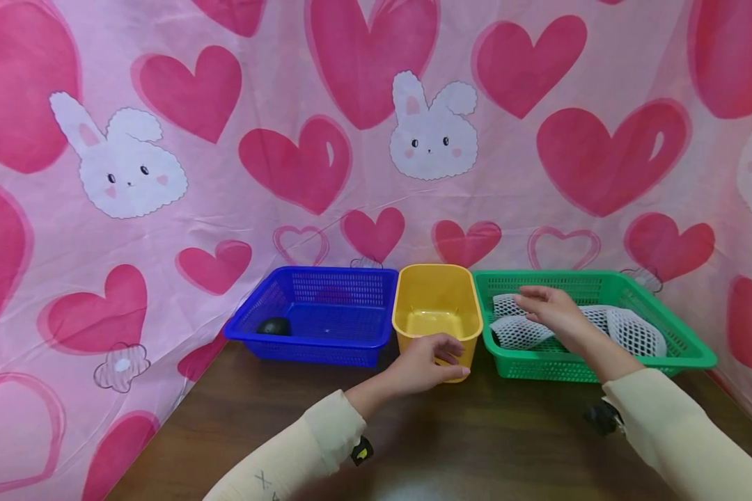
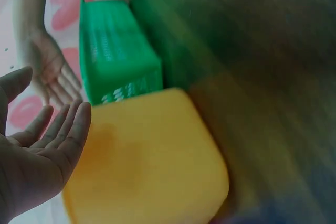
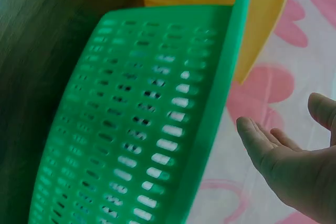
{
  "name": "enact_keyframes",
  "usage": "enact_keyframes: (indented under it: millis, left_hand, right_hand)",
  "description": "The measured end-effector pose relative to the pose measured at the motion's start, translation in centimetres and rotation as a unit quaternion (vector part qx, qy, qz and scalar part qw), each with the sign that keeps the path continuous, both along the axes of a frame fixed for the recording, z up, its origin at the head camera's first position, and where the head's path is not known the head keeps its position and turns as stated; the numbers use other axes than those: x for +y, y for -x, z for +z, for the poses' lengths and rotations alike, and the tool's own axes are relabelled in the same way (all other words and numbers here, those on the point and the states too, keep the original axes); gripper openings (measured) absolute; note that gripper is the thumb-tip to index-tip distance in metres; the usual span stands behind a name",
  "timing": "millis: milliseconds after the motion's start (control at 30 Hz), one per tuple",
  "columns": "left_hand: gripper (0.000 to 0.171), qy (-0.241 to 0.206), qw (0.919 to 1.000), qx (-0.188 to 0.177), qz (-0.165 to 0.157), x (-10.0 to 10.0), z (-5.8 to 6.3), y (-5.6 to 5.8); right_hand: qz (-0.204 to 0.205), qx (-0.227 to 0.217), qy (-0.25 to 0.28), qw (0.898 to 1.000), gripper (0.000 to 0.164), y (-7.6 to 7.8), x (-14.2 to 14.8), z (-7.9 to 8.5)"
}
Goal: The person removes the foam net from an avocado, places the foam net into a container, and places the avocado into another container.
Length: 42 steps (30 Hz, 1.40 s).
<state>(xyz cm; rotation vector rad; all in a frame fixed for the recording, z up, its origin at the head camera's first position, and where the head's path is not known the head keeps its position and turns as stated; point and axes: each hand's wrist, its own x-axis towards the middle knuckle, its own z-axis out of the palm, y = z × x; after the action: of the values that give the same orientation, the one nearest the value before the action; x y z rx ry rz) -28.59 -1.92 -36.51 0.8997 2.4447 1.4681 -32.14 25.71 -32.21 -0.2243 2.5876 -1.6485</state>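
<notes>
My left hand [image 1: 427, 363] is at the near rim of a yellow bin [image 1: 401, 306], fingers loosely bent with nothing between them. In the left wrist view its fingers overlap the bin's side. My right hand [image 1: 554, 313] hovers over a green basket [image 1: 601, 372], thumb and fingers spread apart and holding nothing. White foam-net sleeves [image 1: 636, 335] lie in that basket below it; what is inside them is mostly hidden. The right wrist view shows the right hand [image 3: 294, 166] beyond the basket's rim, palm bare.
A blue basket [image 1: 326, 351] stands left of the yellow bin, with a dark, rounded, avocado-like thing [image 1: 274, 326] in its near-left corner. All three containers stand side by side on a brown wooden table [image 1: 476, 445], against a pink cloth [image 1: 363, 174] printed with hearts and rabbits.
</notes>
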Motion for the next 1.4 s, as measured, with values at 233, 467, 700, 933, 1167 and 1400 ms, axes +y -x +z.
enact_keyframes:
  millis: [233, 467, 700, 933, 1167, 1400]
  left_hand:
    - [0.031, 0.002, 0.9995, -0.020, 0.024, 3.1, -2.0, 0.1]
    - [0.038, -0.042, 0.9901, -0.117, 0.065, 5.8, -3.4, 0.1]
    - [0.034, -0.113, 0.9710, -0.183, 0.104, 8.1, -4.4, 0.4]
    - [0.017, -0.202, 0.9487, -0.208, 0.126, 9.6, -4.9, 0.6]
    - [0.017, -0.268, 0.9260, -0.216, 0.155, 10.9, -5.1, 0.6]
    - [0.017, -0.298, 0.9105, -0.237, 0.160, 11.2, -5.3, 0.6]
  right_hand:
    - [-0.024, 0.050, -0.098, 0.994, 0.067, 1.5, 0.5, -1.5]
    - [-0.038, 0.098, -0.199, 0.974, 0.064, 2.7, 0.7, -2.7]
    - [-0.013, 0.123, -0.252, 0.960, 0.060, 3.9, 0.6, -3.5]
    - [0.025, 0.116, -0.289, 0.950, 0.062, 4.7, 0.4, -4.0]
    - [0.047, 0.113, -0.311, 0.942, 0.064, 4.9, 0.5, -4.3]
    - [0.065, 0.114, -0.345, 0.929, 0.064, 5.4, 0.6, -4.7]
